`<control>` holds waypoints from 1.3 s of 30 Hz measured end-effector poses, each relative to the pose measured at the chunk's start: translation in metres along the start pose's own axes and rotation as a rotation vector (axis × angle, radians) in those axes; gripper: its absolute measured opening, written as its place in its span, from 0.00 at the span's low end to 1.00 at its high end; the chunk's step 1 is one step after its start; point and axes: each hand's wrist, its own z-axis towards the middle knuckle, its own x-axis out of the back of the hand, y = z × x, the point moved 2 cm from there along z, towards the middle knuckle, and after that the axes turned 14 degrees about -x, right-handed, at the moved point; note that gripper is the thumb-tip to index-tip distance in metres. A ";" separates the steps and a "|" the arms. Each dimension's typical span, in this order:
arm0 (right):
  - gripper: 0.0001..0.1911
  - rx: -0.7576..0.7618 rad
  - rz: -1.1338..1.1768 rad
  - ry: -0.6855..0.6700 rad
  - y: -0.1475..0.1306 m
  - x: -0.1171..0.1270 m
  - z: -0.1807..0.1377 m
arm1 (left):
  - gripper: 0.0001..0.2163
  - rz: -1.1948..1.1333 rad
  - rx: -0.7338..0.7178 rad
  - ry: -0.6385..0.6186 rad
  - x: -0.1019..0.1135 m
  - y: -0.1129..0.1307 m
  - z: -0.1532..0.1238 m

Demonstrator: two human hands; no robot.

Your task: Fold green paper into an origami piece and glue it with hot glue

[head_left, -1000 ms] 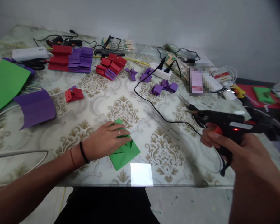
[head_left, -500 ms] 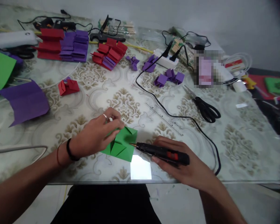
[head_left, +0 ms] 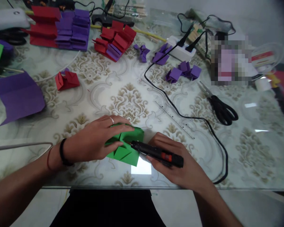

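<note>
Our left hand [head_left: 94,142] lies flat and open on the green paper [head_left: 127,154] on the surface [head_left: 123,101], our right hand [head_left: 180,167] in a closed grip round the glue gun [head_left: 156,153], nozzle touching the paper's middle fold: gluing, we judge, and next needs a steady squeeze.

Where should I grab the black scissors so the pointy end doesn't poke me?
Take the scissors by their black loop handles, at the end nearer you and to the right. Come in from that side: the closed metal blades point away, up and left toward the purple folded pieces. Nothing lies on the handles.
</note>
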 end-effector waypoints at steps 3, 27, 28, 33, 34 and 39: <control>0.13 -0.004 0.001 -0.001 0.002 -0.003 0.002 | 0.21 -0.002 0.017 -0.029 -0.002 -0.002 0.000; 0.09 0.034 -0.065 0.026 0.001 -0.008 0.004 | 0.24 0.012 -0.001 -0.067 -0.004 -0.003 0.000; 0.09 0.032 -0.068 0.027 0.001 -0.008 0.004 | 0.24 0.014 -0.005 -0.063 -0.004 -0.003 0.000; 0.10 0.030 -0.092 0.040 0.002 -0.011 0.004 | 0.24 0.021 -0.009 -0.065 -0.005 -0.003 0.000; 0.10 0.031 -0.094 0.042 0.002 -0.011 0.004 | 0.24 0.019 -0.009 -0.067 -0.004 -0.003 0.000; 0.09 0.030 -0.089 0.042 0.004 -0.010 0.003 | 0.23 0.015 -0.005 -0.073 -0.003 -0.001 0.001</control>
